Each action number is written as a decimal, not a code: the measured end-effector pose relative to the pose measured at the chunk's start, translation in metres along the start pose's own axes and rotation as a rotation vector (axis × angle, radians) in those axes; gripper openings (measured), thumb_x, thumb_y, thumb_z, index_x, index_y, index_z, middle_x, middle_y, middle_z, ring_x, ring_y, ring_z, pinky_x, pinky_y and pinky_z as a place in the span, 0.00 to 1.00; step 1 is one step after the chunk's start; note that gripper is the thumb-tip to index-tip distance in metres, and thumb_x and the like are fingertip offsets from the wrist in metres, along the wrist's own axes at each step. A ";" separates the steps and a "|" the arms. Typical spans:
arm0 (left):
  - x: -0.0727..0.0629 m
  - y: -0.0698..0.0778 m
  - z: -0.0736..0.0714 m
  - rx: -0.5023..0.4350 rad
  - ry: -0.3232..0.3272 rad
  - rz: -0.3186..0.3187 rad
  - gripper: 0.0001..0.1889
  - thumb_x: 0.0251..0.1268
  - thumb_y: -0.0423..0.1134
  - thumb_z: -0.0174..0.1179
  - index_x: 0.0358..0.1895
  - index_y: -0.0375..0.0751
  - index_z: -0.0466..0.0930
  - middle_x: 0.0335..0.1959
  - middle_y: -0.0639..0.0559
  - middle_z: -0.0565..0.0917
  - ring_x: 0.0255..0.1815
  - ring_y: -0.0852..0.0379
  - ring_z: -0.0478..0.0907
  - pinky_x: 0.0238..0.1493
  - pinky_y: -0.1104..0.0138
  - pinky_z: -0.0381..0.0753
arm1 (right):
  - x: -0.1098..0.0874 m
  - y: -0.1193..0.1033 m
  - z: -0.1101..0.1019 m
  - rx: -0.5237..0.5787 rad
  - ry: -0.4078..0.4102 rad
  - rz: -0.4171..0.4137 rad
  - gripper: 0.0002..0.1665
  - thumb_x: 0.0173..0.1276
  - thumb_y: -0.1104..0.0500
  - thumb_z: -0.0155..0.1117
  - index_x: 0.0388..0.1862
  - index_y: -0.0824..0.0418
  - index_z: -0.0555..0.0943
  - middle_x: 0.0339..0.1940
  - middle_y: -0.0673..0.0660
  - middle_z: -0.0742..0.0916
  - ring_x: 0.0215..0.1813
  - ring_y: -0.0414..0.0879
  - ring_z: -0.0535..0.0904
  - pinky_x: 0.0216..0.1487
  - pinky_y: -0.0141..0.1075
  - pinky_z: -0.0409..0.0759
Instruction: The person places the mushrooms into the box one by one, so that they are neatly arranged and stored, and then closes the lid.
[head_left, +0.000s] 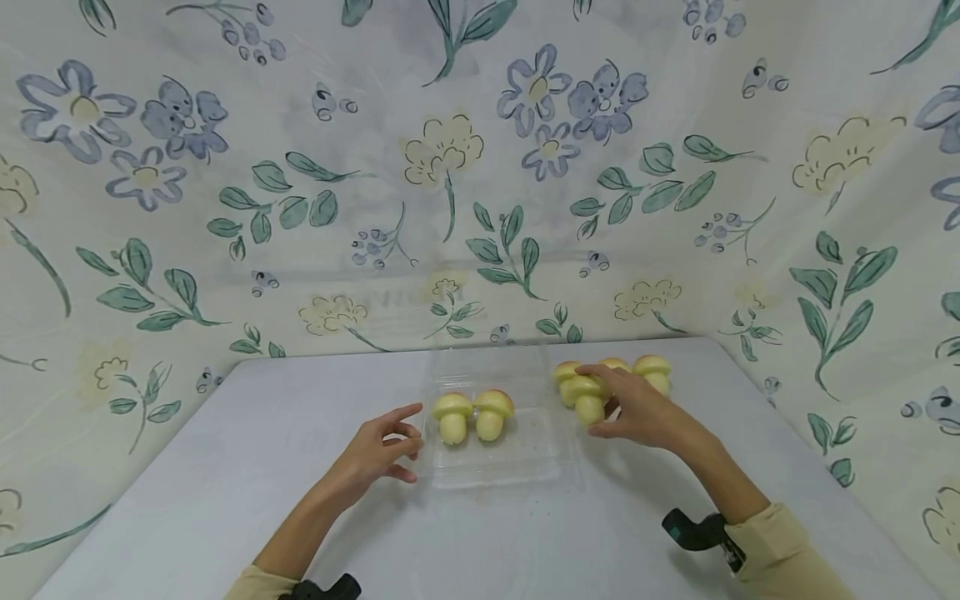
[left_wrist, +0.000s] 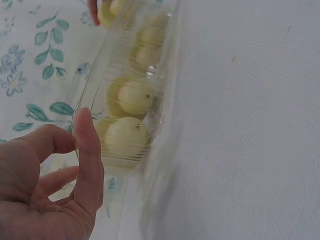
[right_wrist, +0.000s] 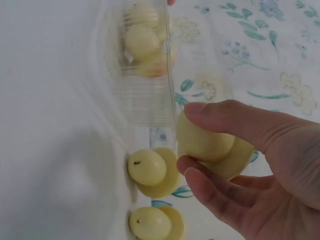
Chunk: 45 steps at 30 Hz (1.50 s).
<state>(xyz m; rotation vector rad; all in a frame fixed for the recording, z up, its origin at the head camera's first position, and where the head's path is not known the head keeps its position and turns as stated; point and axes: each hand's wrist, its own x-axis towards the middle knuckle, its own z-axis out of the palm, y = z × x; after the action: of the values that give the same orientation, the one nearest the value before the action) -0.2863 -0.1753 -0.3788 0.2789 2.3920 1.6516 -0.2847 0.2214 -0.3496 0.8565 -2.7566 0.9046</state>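
A yellow mushroom with a rounded, red-tinged cap is held between the thumb and fingers of my right hand, beside the right wall of a clear plastic box. Inside that box, two similar mushrooms stand side by side in its left half. My left hand is at the box's left edge with its fingers spread. In the left wrist view the thumb overlaps the clear rim. The right wrist view shows the held mushroom raised level with the box wall.
More mushrooms stand on the white table right of the box, partly hidden by my right hand. A floral cloth hangs behind the table. Dark cameras are strapped at both wrists.
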 end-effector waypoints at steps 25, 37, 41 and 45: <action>0.000 -0.001 0.001 0.001 0.002 -0.002 0.33 0.68 0.32 0.58 0.75 0.37 0.58 0.42 0.45 0.74 0.38 0.54 0.77 0.31 0.64 0.89 | 0.020 -0.022 0.011 -0.016 -0.028 -0.012 0.46 0.55 0.59 0.76 0.71 0.58 0.66 0.54 0.58 0.82 0.39 0.40 0.83 0.41 0.29 0.84; 0.000 0.000 0.002 0.002 0.011 -0.008 0.33 0.67 0.32 0.58 0.75 0.37 0.58 0.43 0.45 0.74 0.38 0.55 0.77 0.30 0.63 0.89 | 0.034 -0.028 0.024 0.077 -0.064 0.004 0.45 0.56 0.62 0.75 0.72 0.60 0.66 0.65 0.62 0.75 0.39 0.43 0.81 0.42 0.33 0.85; 0.000 0.000 0.002 0.000 0.011 -0.008 0.33 0.67 0.31 0.58 0.75 0.37 0.59 0.43 0.45 0.74 0.38 0.55 0.77 0.30 0.63 0.89 | 0.039 -0.031 0.027 0.060 -0.070 0.015 0.45 0.56 0.62 0.75 0.72 0.59 0.66 0.62 0.60 0.77 0.38 0.42 0.80 0.39 0.26 0.82; 0.001 0.000 0.002 0.001 0.012 -0.007 0.33 0.67 0.31 0.58 0.75 0.37 0.59 0.43 0.45 0.74 0.37 0.55 0.77 0.31 0.64 0.89 | 0.043 -0.034 0.031 0.040 -0.076 0.035 0.45 0.55 0.62 0.75 0.71 0.58 0.67 0.55 0.59 0.79 0.38 0.44 0.81 0.38 0.26 0.81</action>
<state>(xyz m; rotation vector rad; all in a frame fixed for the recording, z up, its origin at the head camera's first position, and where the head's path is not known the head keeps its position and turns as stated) -0.2866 -0.1738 -0.3797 0.2616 2.3994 1.6537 -0.3003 0.1604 -0.3454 0.8698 -2.8358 0.9561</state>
